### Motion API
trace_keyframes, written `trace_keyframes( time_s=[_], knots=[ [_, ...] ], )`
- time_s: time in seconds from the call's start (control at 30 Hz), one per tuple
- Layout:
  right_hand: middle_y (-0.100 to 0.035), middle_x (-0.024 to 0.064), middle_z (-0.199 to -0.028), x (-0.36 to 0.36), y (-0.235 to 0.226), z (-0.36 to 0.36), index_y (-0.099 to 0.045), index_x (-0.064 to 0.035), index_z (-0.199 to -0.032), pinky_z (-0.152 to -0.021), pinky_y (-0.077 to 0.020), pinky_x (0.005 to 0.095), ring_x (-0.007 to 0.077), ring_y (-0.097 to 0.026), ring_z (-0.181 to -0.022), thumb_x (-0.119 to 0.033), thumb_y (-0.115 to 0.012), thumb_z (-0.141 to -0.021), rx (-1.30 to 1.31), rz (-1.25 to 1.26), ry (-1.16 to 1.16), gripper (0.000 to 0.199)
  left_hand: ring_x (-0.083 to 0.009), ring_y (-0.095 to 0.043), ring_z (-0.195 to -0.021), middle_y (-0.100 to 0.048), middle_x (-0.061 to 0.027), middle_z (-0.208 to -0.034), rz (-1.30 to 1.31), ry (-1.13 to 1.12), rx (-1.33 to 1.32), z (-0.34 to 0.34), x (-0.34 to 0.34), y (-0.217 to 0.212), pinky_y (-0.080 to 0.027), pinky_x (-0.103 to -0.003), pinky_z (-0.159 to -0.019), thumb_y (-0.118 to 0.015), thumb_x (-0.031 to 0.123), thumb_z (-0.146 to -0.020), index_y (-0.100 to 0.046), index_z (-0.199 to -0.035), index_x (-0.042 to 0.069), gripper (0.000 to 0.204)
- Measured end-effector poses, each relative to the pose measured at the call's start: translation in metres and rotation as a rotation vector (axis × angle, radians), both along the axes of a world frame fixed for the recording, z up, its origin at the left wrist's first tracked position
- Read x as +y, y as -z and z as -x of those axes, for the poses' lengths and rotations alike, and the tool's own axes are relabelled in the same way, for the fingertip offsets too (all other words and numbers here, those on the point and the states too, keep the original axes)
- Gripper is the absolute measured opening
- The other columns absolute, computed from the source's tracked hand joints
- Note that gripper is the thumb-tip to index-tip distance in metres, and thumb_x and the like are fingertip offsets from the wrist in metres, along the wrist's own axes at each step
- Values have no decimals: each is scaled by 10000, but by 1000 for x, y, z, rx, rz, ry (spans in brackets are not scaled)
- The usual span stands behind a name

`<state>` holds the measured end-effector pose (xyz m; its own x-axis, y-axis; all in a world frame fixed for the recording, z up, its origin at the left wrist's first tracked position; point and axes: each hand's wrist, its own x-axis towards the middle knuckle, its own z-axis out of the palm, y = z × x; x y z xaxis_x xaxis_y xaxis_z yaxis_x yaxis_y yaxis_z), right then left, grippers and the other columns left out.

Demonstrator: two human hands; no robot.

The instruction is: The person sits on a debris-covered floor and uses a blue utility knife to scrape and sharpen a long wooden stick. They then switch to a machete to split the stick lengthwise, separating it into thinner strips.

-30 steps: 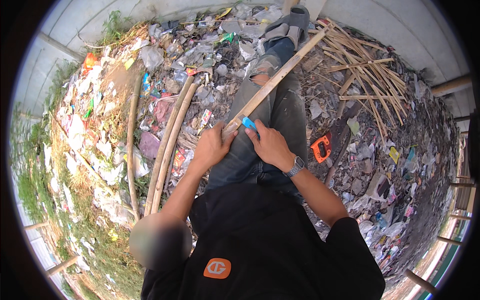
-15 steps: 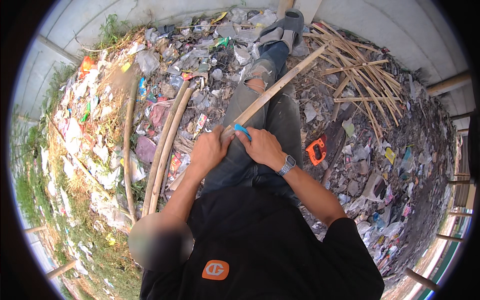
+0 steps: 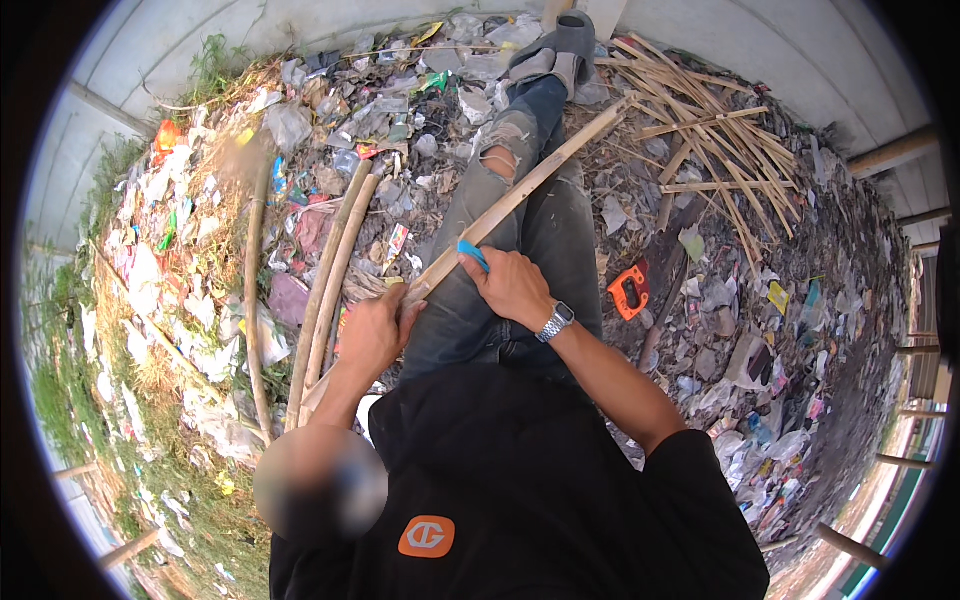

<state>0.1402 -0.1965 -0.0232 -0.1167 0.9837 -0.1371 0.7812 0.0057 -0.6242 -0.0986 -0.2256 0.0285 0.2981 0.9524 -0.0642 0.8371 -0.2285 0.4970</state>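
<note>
Head view showed the right hand [image 3: 512, 288] closed around a small blue tool [image 3: 472, 254], which met the surface of a long, pale wooden strip [image 3: 540, 181]; any blade was too small to make out. The left hand [image 3: 372, 328] grasped the strip's near end between thumb and fingers. From there the strip slanted up and to the right over the person's outstretched legs, its far end out past the knees. A watch [image 3: 556, 320] with a metal band circled the right wrist. Beneath were dark, worn trousers [image 3: 562, 265], torn at one knee, and beyond them grey shoes [image 3: 553, 62] near a pale wall [image 3: 760, 45]. Just right of the legs an orange-handled saw [image 3: 628, 291] lay on ground [image 3: 735, 310] littered with plastic and paper scraps. Farther up on the right was a loose heap of thin strips [image 3: 715, 140]; to the left lay three long poles [image 3: 344, 258].
</note>
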Motion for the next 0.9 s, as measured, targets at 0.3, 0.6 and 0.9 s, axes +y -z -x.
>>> trace_keyframes(
  time_s=[0.3,0.6,0.9],
  knots=[
    [-684,271,-760,1,2,-3,-658,-19,-845,-673,-527,584,490,-669,-756,-537,-491,-1048,36,3,16,581,-432,-699,-735,-709,-234,-811,19,-19,141,67,-55,-44,-556,-497,-680,-724,274,-940,-689,-1164,22,338],
    [-643,270,-701,21,20,-47,-637,-16,-830,-628,-492,562,498,-638,-712,-570,-480,-1047,-29,-114,179,615,-420,-706,-746,-719,-226,-862,31,11,195,105,-82,-91,-560,-479,-670,-769,216,-894,-688,-1177,11,358],
    [-669,235,-704,49,-2,-83,-630,-61,-902,-595,-499,562,470,-655,-685,-570,-491,-1038,-289,-266,159,545,-415,-702,-711,-697,-225,-771,-4,26,44,100,-55,-59,-553,-463,-655,-767,202,-905,-685,-1138,-2,320]
  ],
)
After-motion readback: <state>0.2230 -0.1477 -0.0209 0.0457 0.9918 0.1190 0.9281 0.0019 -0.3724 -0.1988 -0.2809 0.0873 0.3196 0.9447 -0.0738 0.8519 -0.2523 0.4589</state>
